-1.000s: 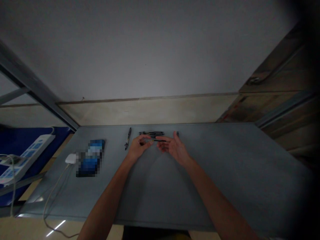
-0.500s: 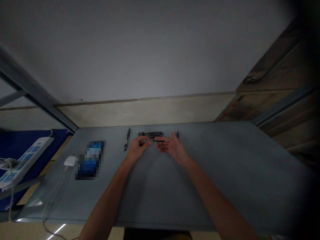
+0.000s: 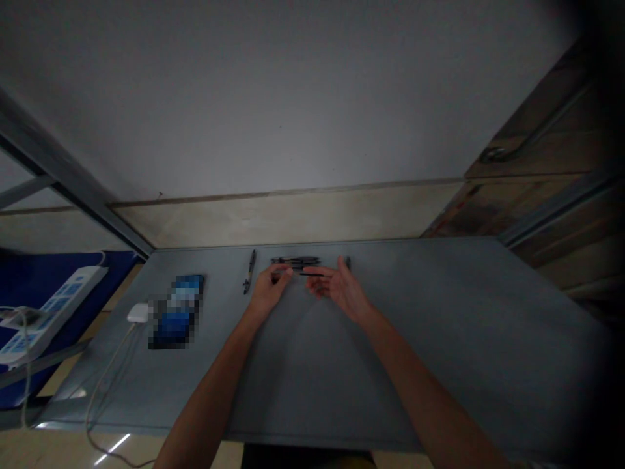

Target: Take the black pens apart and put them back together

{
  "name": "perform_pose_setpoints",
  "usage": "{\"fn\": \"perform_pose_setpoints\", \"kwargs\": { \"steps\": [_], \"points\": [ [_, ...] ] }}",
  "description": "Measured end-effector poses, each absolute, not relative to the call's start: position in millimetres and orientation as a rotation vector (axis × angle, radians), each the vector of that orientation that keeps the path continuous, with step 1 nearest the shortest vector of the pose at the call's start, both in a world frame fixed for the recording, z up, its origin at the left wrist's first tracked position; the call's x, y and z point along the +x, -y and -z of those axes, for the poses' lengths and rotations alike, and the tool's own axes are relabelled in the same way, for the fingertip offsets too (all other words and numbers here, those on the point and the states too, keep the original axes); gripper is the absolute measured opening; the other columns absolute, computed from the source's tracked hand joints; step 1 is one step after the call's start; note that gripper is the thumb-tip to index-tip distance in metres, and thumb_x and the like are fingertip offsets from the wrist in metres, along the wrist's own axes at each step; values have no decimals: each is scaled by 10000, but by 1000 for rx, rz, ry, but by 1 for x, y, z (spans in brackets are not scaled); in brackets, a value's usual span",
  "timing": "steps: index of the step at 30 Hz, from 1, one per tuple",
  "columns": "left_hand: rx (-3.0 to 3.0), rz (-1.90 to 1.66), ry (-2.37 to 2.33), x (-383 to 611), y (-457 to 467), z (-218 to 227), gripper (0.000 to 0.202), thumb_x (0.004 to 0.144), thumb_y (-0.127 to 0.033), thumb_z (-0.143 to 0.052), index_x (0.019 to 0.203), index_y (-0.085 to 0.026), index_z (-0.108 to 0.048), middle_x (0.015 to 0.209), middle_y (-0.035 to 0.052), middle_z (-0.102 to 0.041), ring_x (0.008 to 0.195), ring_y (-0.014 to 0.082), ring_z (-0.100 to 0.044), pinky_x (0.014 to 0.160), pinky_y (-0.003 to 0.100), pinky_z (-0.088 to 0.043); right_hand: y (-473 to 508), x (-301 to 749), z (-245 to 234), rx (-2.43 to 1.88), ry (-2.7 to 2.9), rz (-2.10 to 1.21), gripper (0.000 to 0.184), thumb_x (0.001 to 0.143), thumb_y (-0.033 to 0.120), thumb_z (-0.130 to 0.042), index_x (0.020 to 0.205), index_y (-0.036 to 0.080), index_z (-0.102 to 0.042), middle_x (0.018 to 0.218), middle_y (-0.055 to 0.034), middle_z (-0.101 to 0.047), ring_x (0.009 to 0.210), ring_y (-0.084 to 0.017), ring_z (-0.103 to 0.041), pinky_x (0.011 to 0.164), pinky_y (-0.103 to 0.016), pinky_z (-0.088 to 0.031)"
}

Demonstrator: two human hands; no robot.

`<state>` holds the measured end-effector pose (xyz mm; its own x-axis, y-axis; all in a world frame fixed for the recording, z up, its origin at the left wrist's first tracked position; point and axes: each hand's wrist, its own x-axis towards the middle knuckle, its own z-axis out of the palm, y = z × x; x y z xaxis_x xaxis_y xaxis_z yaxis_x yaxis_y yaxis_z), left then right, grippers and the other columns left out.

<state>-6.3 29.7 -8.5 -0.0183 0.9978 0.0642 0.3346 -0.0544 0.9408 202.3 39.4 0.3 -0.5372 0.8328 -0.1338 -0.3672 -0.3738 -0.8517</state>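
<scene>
My left hand point(image 3: 267, 288) is closed, thumb and forefinger pinched together on one end of a thin dark pen-like stick point(image 3: 310, 274). The stick points right, toward my right hand point(image 3: 340, 291), whose fingers are stretched out with the thumb raised. Its far end lies against or just in front of those fingers; whether they touch it I cannot tell. Just beyond both hands, several dark pens point(image 3: 295, 260) lie side by side across the table. A single pen point(image 3: 249, 271) lies lengthwise to the left. Partly behind my right thumb is a small dark object point(image 3: 348, 262).
The grey table point(image 3: 312, 371) meets a wall with a pale lower band point(image 3: 293, 218). On the left lie a blurred-out phone point(image 3: 176, 312) and a white charger point(image 3: 138, 313) with its cable. A power strip point(image 3: 53, 312) rests on a blue surface beyond the left edge. Metal posts frame both sides.
Both hands keep nearly the same pose, with the stick still between them. The whole view has shifted very slightly.
</scene>
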Motion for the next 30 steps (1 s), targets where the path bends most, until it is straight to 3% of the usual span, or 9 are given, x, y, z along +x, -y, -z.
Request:
{"fn": "perform_pose_setpoints", "kwargs": {
  "steps": [3,6,13,19,26,30],
  "points": [
    [1527,-1072,-1461,-7,-31,12,494,866,-572,-488,780,-144,-720,572,-18,-516,557,115,-440,534,246,-301,-40,203,1,-735,1040,-1986,792,909,731,-253,1131,127,-714,826,-119,-726,748,-199,-634,693,-312,-426],
    [1552,-1046,-1444,-8,-31,15,484,841,-568,-529,674,-143,-691,536,-25,-501,537,111,-435,531,248,-301,-41,203,3,-749,1044,-1991,798,901,740,-266,1127,122,-718,769,-106,-716,722,-201,-635,698,-319,-422],
    [1540,-1061,-1453,-8,-32,15,405,792,-543,-613,897,-155,-657,633,-23,-567,578,114,-487,560,231,-348,-41,202,2,-780,1030,-1975,771,906,724,-291,1109,122,-729,799,-115,-720,734,-199,-636,703,-318,-428],
    [1590,-1001,-1426,-8,-32,12,483,854,-568,-509,669,-152,-670,531,-20,-490,533,117,-437,527,256,-289,-38,202,-1,-771,995,-1972,767,902,723,-308,1095,119,-739,806,-122,-721,744,-202,-637,716,-314,-440],
    [1574,-1045,-1422,-9,-31,10,375,794,-535,-615,872,-171,-666,602,-30,-540,565,116,-464,540,238,-313,-39,201,-1,-772,987,-1962,742,902,713,-328,1063,126,-752,799,-116,-712,726,-198,-629,701,-310,-447],
    [1575,-1037,-1432,-9,-32,12,476,857,-572,-496,687,-158,-658,542,-27,-478,539,115,-429,528,252,-291,-39,201,-2,-763,994,-1965,769,903,725,-296,1077,127,-747,810,-117,-713,734,-199,-631,699,-308,-447]
  ]
}}
